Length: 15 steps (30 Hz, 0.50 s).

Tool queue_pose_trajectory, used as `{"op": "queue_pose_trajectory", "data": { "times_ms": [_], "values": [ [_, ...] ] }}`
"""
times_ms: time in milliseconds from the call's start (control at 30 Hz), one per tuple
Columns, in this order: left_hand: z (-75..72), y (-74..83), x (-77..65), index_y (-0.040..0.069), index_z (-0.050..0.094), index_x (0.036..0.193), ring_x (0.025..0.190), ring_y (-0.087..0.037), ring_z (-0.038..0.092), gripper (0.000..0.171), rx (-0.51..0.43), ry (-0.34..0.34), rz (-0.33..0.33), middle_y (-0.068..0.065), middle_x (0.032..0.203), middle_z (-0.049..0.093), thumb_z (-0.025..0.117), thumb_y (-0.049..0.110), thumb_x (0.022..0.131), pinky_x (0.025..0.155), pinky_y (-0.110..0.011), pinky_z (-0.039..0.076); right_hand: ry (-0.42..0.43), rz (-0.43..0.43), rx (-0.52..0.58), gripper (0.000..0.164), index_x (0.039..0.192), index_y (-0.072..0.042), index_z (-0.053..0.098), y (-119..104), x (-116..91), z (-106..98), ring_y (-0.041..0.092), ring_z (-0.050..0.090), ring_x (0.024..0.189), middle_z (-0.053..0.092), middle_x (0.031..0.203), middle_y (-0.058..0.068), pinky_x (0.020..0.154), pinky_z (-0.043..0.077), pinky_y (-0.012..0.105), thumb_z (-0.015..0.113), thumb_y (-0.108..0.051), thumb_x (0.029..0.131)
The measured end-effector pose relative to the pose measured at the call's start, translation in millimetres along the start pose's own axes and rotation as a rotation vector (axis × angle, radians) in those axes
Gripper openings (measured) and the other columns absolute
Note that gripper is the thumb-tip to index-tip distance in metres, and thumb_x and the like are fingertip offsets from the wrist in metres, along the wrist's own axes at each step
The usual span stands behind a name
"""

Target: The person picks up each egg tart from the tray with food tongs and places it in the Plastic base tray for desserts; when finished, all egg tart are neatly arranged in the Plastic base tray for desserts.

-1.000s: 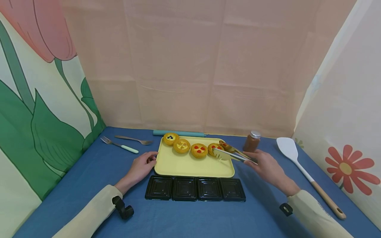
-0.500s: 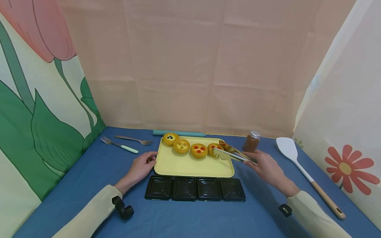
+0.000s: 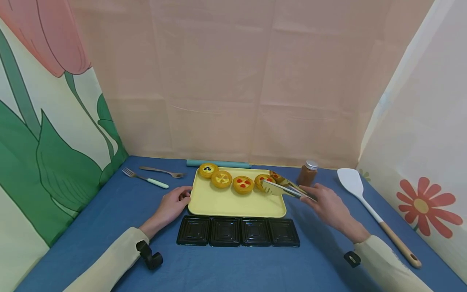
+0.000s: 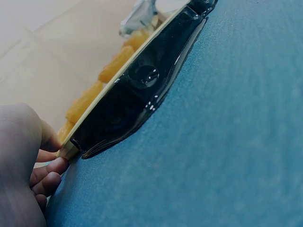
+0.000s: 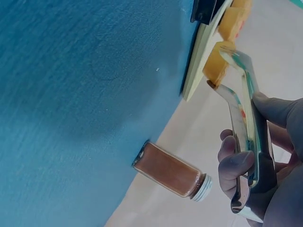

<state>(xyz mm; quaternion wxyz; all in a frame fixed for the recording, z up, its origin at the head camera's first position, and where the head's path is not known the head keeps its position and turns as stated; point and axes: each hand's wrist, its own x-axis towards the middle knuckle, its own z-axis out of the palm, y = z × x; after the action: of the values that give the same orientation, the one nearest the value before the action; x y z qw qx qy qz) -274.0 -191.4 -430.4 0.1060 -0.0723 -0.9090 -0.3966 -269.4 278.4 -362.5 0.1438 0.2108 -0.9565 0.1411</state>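
Observation:
My left hand (image 3: 170, 206) pinches the left edge of a pale yellow tray (image 3: 233, 206), its thumb and fingers on the rim in the left wrist view. With my right hand (image 3: 329, 207) I grip metal tongs (image 5: 255, 123). Their tips straddle the rightmost tart (image 3: 260, 181), which has red topping and sits on the tray. In the right wrist view both tips touch or nearly touch that tart. Along the tray's back stand a tart with dark blue dots (image 3: 208, 170), a yellow-topped tart (image 3: 221, 179) and another red-topped tart (image 3: 243, 185).
Black square containers (image 3: 225, 232) stand in a row before the tray. A brown-filled jar (image 3: 307, 173) and a white spatula (image 3: 351, 181) lie to the right. Forks (image 3: 157, 182) are at left, a teal roll (image 3: 218, 164) behind. Walls border the blue table.
Hardly anything differs; the head view has shifted very slightly. Both hands keep their places, with the tongs still around the rightmost tart.

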Motion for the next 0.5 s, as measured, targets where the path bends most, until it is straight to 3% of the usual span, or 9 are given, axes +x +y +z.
{"op": "queue_pose_trajectory", "data": {
  "times_ms": [500],
  "values": [
    [-0.9,0.2,-0.3,-0.002,0.061,0.134,0.079,-0.020,0.050,0.038,-0.005,-0.002,-0.008,-0.008,0.100,0.061,0.055,0.008,0.098,0.070,-0.036,0.039,0.041,-0.008,0.010,0.041,0.133,-0.008,0.068,-2,-18,-13,0.013,0.042,0.062,0.046,0.079,-0.001,0.053,0.035,0.030,0.072,-0.022,0.095]
  ]
}}
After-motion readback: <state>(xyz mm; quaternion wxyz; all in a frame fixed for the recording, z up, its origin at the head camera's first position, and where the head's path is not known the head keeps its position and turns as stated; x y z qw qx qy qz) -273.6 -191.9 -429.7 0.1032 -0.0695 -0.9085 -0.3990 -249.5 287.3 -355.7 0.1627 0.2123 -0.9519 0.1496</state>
